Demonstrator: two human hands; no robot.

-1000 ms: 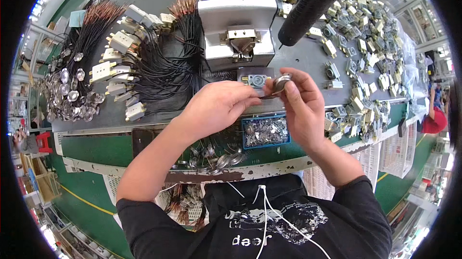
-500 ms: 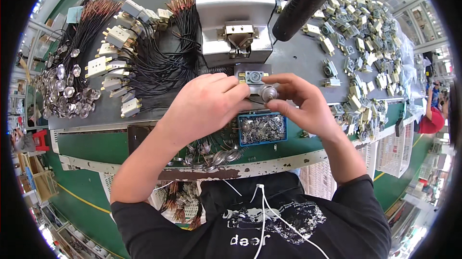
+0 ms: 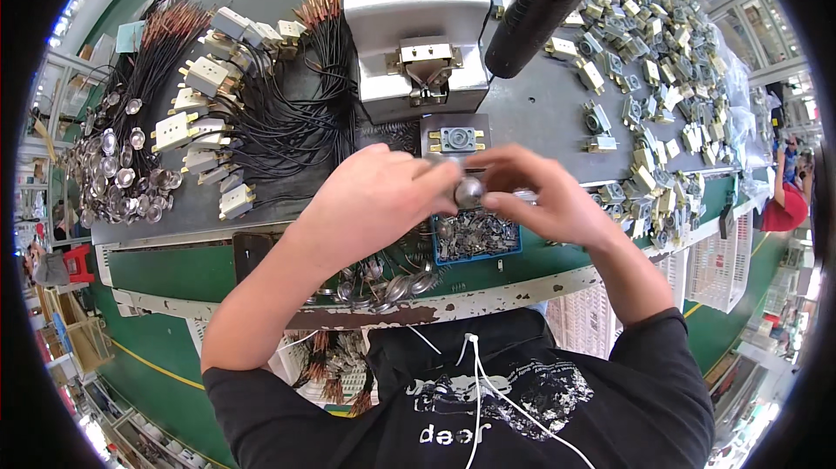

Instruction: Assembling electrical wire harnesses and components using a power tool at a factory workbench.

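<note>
A small round metal cap (image 3: 469,191) sits between the fingertips of my two hands, above the near side of the work spot. My right hand (image 3: 547,196) has its thumb and fingers closed at the cap's right side. My left hand (image 3: 370,195) is pinched at its left side; its fingertips are blurred, and what they grip is hidden. Just beyond my fingers, a grey switch block (image 3: 456,139) with brass terminals lies on a dark plate, touched by neither hand. Below the hands stands a blue tray (image 3: 521,241) of small metal parts.
A metal press machine (image 3: 424,25) stands behind the block, with a thick black tube (image 3: 544,20) slanting beside it. Wired switch blocks (image 3: 209,75) and metal caps (image 3: 122,164) on black wires crowd the left. Loose switch blocks (image 3: 644,77) cover the right.
Both hands have drawn back slightly from the switch block, taking the metal cap toward me and a little left. The block is now uncovered.
</note>
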